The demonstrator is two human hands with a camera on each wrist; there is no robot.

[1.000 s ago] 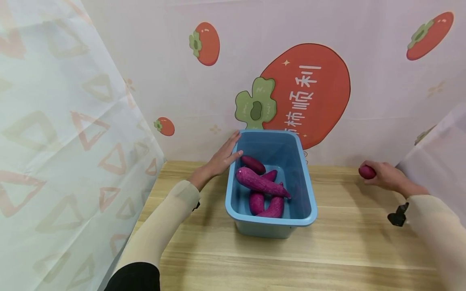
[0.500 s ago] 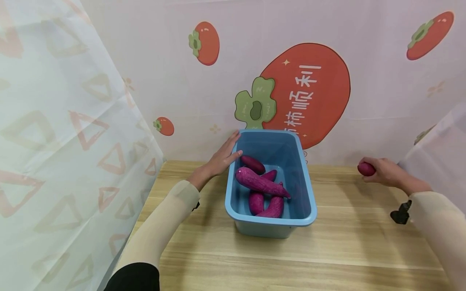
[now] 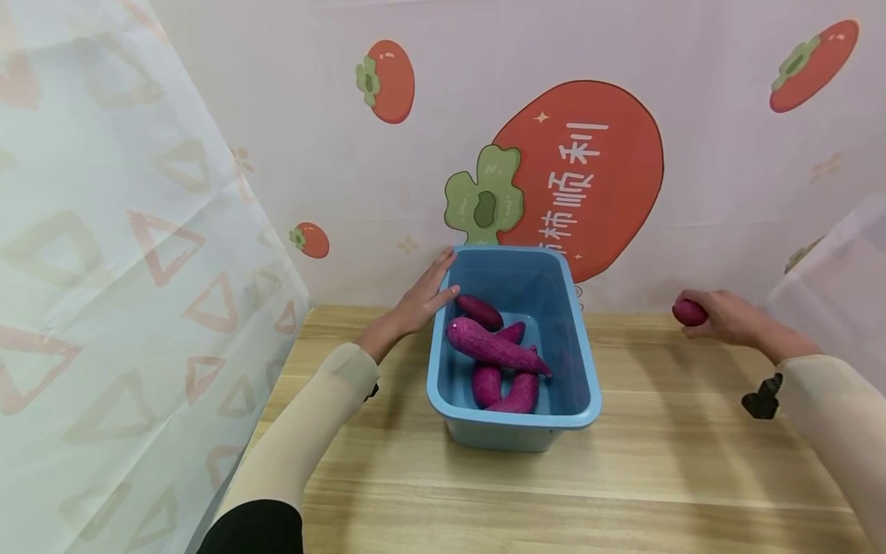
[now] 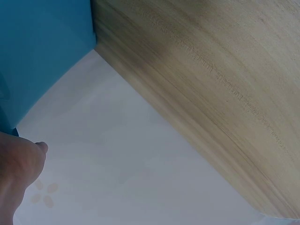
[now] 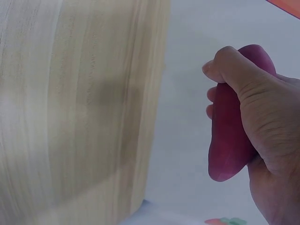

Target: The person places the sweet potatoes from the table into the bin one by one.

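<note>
My right hand (image 3: 730,318) grips a purple sweet potato (image 3: 689,312) above the right back part of the table. In the right wrist view the thumb and fingers wrap round this sweet potato (image 5: 228,136), and both its ends stick out. My left hand (image 3: 419,302) rests with fairly straight fingers along the left rim of a blue plastic bin (image 3: 515,421). Inside the bin lie several purple sweet potatoes, a long pale-tipped one (image 3: 494,348) across the others. The left wrist view catches only part of the left hand (image 4: 21,166) beside the bin's blue wall (image 4: 42,51).
A wooden table (image 3: 664,469) carries the bin at its middle. Behind it hangs a pale cloth (image 3: 228,46) printed with persimmons, close to the bin's far end. Cloth sides (image 3: 118,308) with triangles close off the left; another stands at the right.
My right hand, with the sweet potato in it, has moved slightly up and to the left. My left hand stays on the bin, and the bin's contents look the same.
</note>
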